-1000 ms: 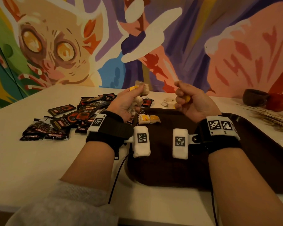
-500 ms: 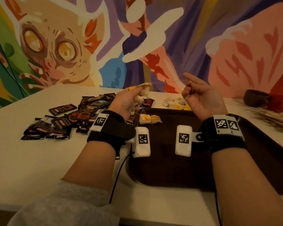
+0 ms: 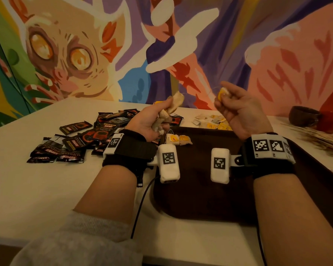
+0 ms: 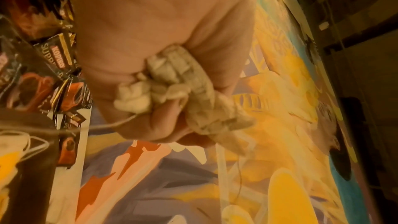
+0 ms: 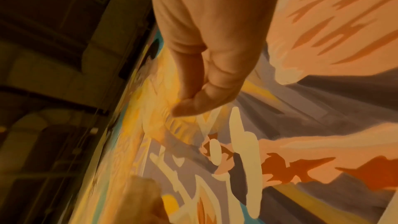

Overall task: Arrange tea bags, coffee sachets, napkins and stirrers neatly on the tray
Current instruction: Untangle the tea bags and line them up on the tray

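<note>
Tea bags (image 3: 169, 110) in left hand (image 3: 148, 121), long axis up-right

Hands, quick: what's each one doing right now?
Left hand: grips a bunch of tea bags.
Right hand: pinches a yellow tea bag tag.

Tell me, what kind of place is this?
Probably a café or a break room: a big painted mural covers the wall, and coffee sachets, tea bags and a serving tray sit on the table.

One tray (image 3: 200, 198), two tea bags (image 3: 178, 140) lying on it, two cups (image 3: 304, 116), and many coffee sachets (image 3: 81, 143).
</note>
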Available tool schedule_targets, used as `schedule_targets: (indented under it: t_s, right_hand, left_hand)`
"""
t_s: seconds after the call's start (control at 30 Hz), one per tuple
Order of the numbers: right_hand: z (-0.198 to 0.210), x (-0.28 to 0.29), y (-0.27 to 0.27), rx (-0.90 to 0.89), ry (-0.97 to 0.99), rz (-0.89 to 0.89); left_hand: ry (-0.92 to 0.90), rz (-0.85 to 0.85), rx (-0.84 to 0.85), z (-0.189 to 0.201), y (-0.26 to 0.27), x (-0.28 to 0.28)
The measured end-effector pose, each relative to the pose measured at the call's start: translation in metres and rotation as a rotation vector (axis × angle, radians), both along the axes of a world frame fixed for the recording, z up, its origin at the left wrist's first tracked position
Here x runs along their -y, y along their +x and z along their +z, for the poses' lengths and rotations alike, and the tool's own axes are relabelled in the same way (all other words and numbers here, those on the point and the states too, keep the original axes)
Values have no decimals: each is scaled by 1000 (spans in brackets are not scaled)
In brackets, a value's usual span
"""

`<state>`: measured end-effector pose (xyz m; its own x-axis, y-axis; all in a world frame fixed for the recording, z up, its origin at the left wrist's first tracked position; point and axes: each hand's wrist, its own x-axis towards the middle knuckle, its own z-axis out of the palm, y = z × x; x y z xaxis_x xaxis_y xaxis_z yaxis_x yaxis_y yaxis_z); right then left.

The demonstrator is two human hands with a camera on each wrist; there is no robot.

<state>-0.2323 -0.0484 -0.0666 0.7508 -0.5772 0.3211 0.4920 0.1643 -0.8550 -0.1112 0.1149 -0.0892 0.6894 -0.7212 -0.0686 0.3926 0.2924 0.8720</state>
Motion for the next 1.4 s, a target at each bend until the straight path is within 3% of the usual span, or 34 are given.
schedule_targets:
  t_s: [0.17,0.27,0.43,0.7,0.83,0.93,1.13,1.4]
  right_hand:
    - [3,-19,3,-241,-348,72]
    - [8,-33,12,-248,-385,123]
    - [17,-49,30,-270,-430,164]
    - [26,-52,39,-389,-503,167]
    - [23,-40,51,-455,-470,33]
    - [17,-26,59,-638,-519,-46]
    - [-1,-13,66,-1097,-443,266]
    - [-29,3,89,-1387,-441,278]
  left_hand:
    - [-164,-165,-176,3,0,-5]
    - [-208,-220,-240,5,-3,-7]
    - [-141,-221,-203,9,-8,-8]
    - [-72,-185,-182,6,-4,-8]
    - [-28,19,-130,4,3,-8]
    - [-35,175,-115,1,14,-13]
    - [-180,224,-251,2,25,-21]
    - [-198,195,-266,3,23,-21]
